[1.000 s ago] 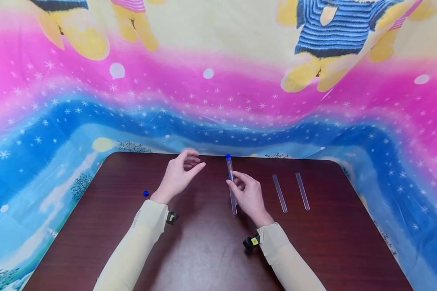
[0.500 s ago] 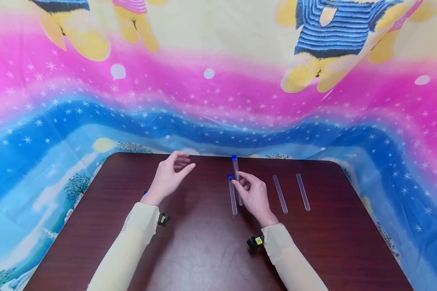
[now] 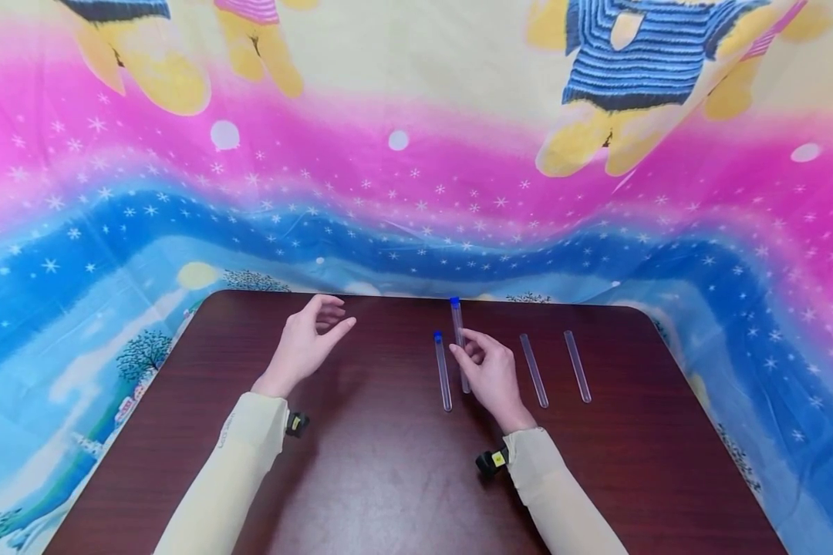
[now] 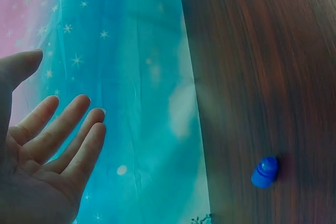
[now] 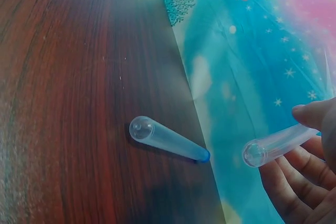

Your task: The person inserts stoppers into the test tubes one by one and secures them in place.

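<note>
Right hand shifted capped tube rightward; seemingly empty.

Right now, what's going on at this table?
A person sits at a dark wooden table with clear plastic tubes. The right hand holds a blue-capped tube off the table. Another capped tube lies just left of it, and two uncapped tubes lie to the right. The left hand is open and empty, raised above the table. A loose blue cap lies on the table near the left hand.
</note>
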Action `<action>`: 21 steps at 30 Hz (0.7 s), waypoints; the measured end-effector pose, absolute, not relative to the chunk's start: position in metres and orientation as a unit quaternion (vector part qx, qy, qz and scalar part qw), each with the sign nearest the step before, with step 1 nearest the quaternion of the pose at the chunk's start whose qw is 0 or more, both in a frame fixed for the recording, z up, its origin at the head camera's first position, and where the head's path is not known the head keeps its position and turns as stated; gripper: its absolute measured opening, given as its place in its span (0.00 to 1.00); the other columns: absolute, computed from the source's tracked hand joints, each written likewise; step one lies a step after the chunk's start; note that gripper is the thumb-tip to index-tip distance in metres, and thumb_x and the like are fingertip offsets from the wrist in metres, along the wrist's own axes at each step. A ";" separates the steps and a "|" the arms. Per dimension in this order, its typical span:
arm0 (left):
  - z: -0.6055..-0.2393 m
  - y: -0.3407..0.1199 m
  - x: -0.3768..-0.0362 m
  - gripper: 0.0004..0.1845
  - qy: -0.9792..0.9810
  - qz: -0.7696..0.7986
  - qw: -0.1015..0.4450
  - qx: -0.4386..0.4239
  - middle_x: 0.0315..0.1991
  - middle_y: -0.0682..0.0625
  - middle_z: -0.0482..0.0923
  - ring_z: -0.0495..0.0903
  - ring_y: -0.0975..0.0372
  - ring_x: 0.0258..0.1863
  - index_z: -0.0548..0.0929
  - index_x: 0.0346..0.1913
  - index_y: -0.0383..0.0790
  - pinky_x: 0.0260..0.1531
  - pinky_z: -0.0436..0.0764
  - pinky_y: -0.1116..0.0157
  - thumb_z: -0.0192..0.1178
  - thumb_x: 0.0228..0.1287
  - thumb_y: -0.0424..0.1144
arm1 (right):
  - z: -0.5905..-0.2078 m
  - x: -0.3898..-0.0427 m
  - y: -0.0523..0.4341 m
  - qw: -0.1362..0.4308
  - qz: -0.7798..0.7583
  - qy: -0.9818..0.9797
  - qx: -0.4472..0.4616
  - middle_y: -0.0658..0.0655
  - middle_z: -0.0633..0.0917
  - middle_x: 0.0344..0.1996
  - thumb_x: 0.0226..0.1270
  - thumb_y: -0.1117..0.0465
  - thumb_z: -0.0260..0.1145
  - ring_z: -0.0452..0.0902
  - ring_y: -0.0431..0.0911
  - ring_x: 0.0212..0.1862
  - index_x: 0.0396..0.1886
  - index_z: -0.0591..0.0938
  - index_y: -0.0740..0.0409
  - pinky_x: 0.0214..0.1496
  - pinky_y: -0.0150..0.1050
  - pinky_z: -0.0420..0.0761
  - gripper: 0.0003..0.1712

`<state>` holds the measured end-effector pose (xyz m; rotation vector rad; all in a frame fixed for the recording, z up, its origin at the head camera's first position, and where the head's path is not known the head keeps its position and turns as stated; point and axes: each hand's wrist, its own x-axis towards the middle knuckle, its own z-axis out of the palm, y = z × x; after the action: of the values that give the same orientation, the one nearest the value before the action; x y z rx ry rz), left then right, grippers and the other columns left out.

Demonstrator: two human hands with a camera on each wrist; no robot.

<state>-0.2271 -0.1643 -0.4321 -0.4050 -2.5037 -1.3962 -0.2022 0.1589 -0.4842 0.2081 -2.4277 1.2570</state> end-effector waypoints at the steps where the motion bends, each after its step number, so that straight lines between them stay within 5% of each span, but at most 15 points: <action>1: -0.432 -0.166 -0.227 0.20 -0.859 -0.478 0.122 -0.136 0.47 0.43 0.85 0.84 0.54 0.48 0.78 0.57 0.40 0.53 0.81 0.53 0.69 0.68 0.44 | -0.485 -0.202 0.160 0.197 0.449 -0.868 0.074 0.51 0.83 0.30 0.66 0.57 0.75 0.79 0.42 0.29 0.55 0.87 0.57 0.31 0.37 0.82 0.19; 21: -0.446 -0.190 -0.220 0.21 -0.898 -0.425 0.062 -0.090 0.54 0.39 0.82 0.83 0.47 0.50 0.77 0.57 0.37 0.55 0.78 0.48 0.67 0.70 0.47 | -0.489 -0.204 0.169 0.186 0.442 -0.875 0.063 0.51 0.83 0.30 0.68 0.56 0.74 0.78 0.43 0.28 0.55 0.87 0.56 0.30 0.39 0.81 0.19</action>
<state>-0.2203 -0.1896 -0.4462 -0.2719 -2.7164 -1.2854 -0.2042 0.1689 -0.4887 0.1775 -2.4653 1.2458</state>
